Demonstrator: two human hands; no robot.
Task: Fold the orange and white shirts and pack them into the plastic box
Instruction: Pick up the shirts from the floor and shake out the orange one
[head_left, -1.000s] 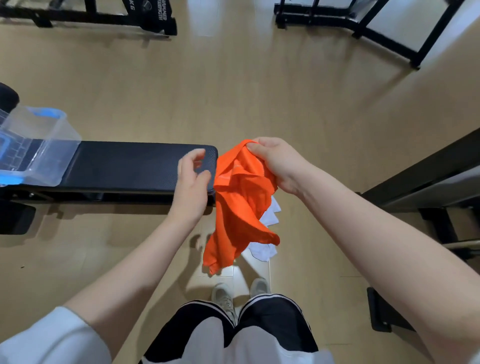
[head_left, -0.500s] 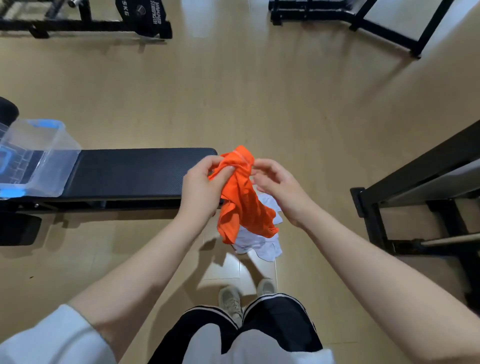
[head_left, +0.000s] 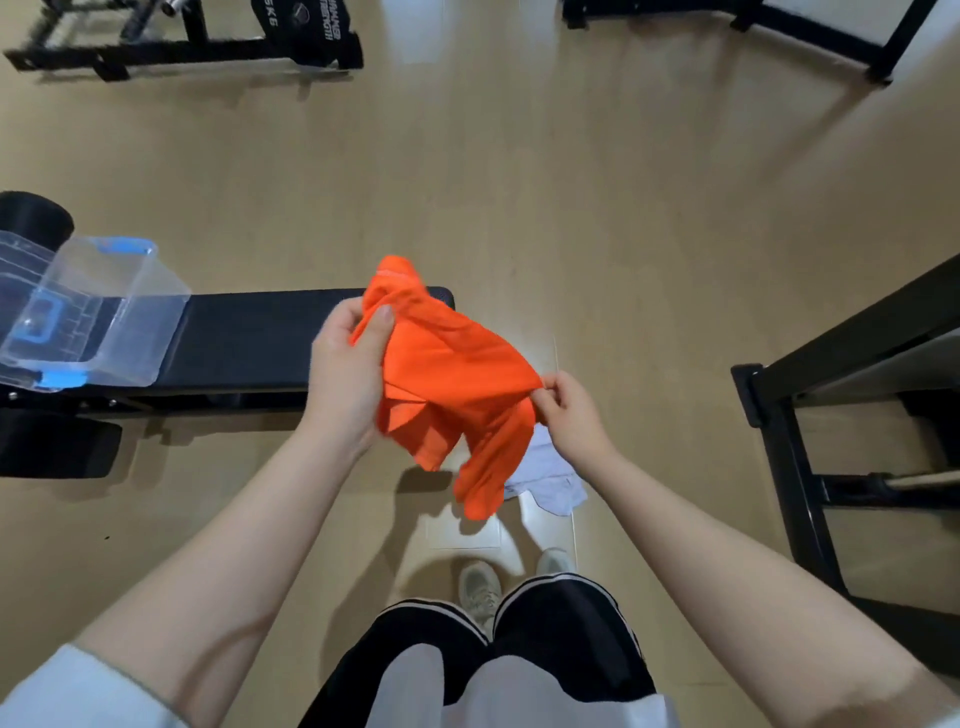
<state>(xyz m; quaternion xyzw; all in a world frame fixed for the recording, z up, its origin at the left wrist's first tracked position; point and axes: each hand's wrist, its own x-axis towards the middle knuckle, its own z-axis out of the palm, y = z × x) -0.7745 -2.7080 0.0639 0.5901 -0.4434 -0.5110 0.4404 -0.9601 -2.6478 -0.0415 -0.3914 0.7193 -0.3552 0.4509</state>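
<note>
The orange shirt (head_left: 447, 374) hangs stretched in the air between my two hands, above the floor. My left hand (head_left: 348, 364) grips its upper left part with thumb over the cloth. My right hand (head_left: 569, 415) pinches its right edge. A white shirt (head_left: 548, 473) shows below the orange one and my right hand; whether it hangs or lies on the floor I cannot tell. The clear plastic box (head_left: 98, 312) with blue latches stands on the left end of a black padded bench (head_left: 249, 338).
Black gym frames stand at the right (head_left: 810, 441), far right (head_left: 779, 26) and far left (head_left: 182, 47). My shoes (head_left: 480, 587) are on the wooden floor below the shirts. A black roller pad (head_left: 36, 215) lies behind the box.
My hands have moved apart, spreading the bunched orange shirt wide. My right hand slid down and right along the cloth, and my left hand kept its grip.
</note>
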